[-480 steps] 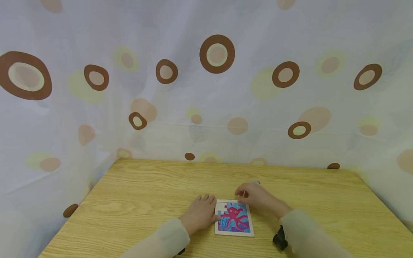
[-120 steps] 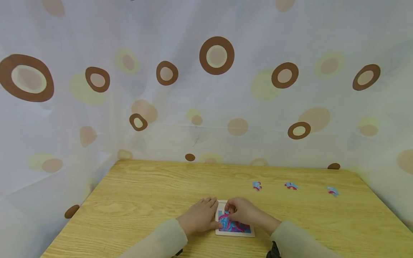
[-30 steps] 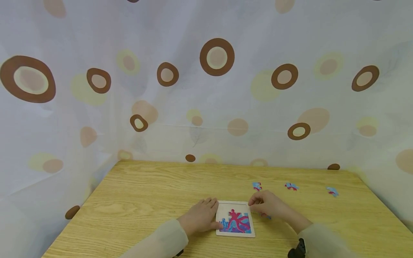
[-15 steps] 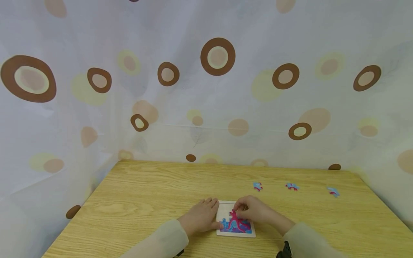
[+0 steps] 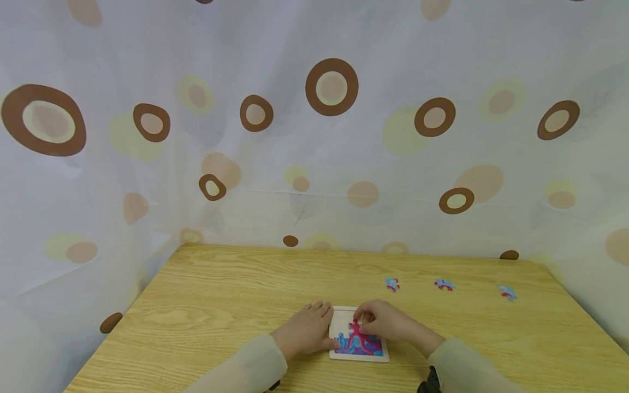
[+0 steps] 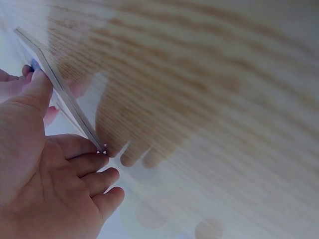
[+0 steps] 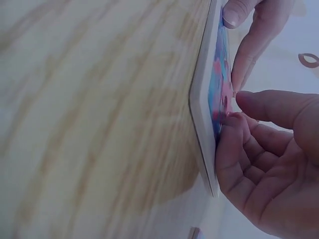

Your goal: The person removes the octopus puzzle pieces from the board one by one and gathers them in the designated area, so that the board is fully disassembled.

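A jigsaw puzzle (image 5: 356,345) with a pink octopus on blue lies in a shallow white tray (image 5: 358,358) on the table. Its lower part is filled with pieces; bare tray shows at the upper left. My left hand (image 5: 306,328) lies along the tray's left side, fingers extended and thumb over the near left edge. At the right half of the puzzle my right hand (image 5: 388,322) has thumb and index finger close together, pinching a puzzle piece mostly hidden by the fingers. In the right wrist view, those fingertips (image 7: 244,102) are right at the puzzle's surface.
Three loose pieces lie behind the tray on the wooden table (image 5: 221,284): one piece (image 5: 392,284) nearest, a second piece (image 5: 444,285) farther right, a third piece (image 5: 507,293) farthest right. A patterned curtain (image 5: 363,142) encloses the back and sides.
Over the last second my right hand moved left from beside the tray onto the puzzle; the piece under it left the table. Earlier, upper pieces came out of the tray. My left hand stays put.
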`<control>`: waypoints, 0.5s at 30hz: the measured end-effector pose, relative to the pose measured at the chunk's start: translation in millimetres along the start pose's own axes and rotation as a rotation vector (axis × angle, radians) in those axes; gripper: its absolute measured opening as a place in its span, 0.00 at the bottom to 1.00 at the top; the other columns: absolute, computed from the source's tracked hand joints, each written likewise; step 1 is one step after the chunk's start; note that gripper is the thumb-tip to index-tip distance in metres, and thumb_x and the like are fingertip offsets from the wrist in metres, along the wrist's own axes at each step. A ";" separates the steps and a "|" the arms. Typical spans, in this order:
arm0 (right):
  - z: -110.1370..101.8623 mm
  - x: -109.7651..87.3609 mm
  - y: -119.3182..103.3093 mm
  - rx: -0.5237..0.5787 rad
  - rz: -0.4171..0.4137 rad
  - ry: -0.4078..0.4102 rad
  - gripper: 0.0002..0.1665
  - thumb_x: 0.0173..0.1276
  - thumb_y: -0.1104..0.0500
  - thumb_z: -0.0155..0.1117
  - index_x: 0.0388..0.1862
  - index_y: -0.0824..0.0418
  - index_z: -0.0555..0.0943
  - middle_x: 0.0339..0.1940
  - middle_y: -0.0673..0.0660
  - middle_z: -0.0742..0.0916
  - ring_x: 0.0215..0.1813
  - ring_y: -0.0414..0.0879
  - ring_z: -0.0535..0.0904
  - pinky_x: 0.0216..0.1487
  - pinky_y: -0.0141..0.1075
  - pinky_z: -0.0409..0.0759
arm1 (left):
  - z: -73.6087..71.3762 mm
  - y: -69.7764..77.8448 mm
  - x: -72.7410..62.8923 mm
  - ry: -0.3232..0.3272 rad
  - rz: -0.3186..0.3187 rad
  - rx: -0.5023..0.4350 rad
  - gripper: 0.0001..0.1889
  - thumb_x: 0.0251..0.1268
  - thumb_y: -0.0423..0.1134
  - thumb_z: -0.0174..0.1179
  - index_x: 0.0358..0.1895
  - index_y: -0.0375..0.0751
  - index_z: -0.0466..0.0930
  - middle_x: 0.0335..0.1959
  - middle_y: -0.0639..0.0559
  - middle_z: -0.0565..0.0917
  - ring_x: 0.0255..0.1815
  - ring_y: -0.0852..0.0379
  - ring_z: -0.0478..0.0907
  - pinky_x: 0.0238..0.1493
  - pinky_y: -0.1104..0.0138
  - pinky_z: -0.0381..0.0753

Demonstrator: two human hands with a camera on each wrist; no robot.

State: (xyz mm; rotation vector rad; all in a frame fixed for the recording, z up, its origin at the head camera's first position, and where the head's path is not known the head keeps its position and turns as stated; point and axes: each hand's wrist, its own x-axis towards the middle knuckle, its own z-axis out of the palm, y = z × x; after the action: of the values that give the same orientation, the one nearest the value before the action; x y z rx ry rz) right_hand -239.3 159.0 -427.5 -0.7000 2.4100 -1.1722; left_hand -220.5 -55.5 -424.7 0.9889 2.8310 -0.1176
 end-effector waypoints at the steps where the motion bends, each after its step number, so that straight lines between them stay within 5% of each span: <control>1: -0.1 -0.1 -0.1 0.012 -0.004 0.003 0.08 0.62 0.69 0.59 0.41 0.67 0.77 0.21 0.52 0.76 0.18 0.42 0.68 0.18 0.30 0.69 | -0.1 0.3 -0.1 0.001 0.000 0.002 0.41 0.61 0.66 0.46 0.68 0.38 0.61 0.67 0.48 0.63 0.68 0.53 0.57 0.65 0.64 0.58; 15: -2.8 -2.8 -2.1 0.155 -0.021 0.050 0.05 0.67 0.69 0.53 0.39 0.64 0.75 0.21 0.54 0.76 0.21 0.44 0.69 0.19 0.32 0.72 | -1.3 1.5 -0.8 -0.003 -0.013 0.003 0.40 0.60 0.65 0.47 0.68 0.39 0.61 0.67 0.49 0.62 0.68 0.53 0.57 0.65 0.64 0.59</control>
State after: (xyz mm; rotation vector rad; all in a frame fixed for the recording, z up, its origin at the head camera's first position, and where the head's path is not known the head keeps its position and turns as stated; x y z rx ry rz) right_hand -238.0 161.3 -423.9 -0.6563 2.3254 -1.3829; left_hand -219.0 -54.6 -423.3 0.9697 2.8355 -0.1242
